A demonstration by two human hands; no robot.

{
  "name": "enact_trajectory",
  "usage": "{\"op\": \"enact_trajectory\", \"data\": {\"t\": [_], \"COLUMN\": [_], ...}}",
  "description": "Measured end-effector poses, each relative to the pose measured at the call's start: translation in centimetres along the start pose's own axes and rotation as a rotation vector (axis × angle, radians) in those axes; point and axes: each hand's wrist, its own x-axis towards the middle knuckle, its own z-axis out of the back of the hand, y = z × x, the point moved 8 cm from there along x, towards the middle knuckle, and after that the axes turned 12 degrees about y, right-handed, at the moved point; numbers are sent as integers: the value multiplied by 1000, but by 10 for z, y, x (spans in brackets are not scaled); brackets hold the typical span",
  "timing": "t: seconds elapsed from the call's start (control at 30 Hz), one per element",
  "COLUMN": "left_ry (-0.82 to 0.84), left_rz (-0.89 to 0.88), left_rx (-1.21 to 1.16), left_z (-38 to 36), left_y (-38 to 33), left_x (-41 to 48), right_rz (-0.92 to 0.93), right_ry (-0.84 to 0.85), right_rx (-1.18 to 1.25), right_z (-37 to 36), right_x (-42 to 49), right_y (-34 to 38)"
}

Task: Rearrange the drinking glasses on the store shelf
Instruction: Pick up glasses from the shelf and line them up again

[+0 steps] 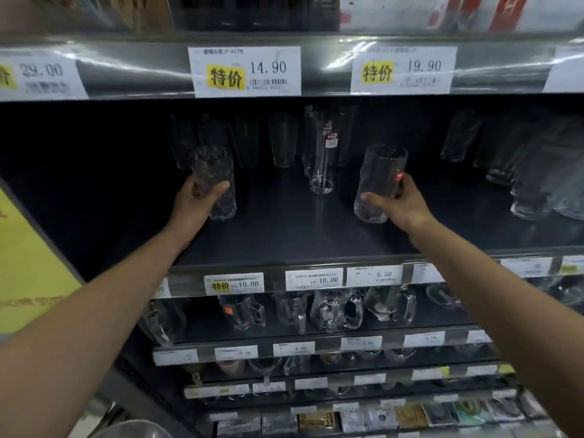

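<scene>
Below our outstretched arms, handled mugs (335, 308) line a lower shelf behind price tags (234, 282). On the dark shelf (284, 235) above, our left grip (197, 200) curls round a patterned glass (215, 162) at the left front, thumb across its face. Our right grip (401, 203) clasps a tilted glass (379, 172) bearing a red sticker, at the right front. We cannot tell whether either base touches the shelf. Between and behind them one tall clear glass (322, 159) stands upright. Further back, dim tumblers (281, 137) line the rear; more glasses (531, 191) cluster far right.
</scene>
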Motion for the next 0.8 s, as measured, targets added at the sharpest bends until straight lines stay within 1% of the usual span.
{"op": "enact_trajectory", "data": {"t": [0.13, 0.27, 0.33, 0.5, 0.7, 0.8], "left_ry": [-95, -90, -87, -152, -149, -180], "left_rz": [-16, 3, -1, -9, -26, -22], "left_rx": [123, 226, 240, 249, 283, 296], "left_z": [-1, -1, -1, 5, 11, 15], "left_y": [5, 14, 14, 14, 19, 20], "left_x": [8, 19, 23, 29, 44, 55], "right_rz": [-26, -31, -33, -5, 22, 16], "right_ry": [-35, -60, -75, -109, -113, -135], "right_rx": [-122, -156, -159, -201, -287, -262], "right_z": [1, 0, 1, 3, 2, 6], "right_x": [15, 34, 45, 68, 90, 97], "right_y": [-11, -16, -17, -19, -16, -19]}}
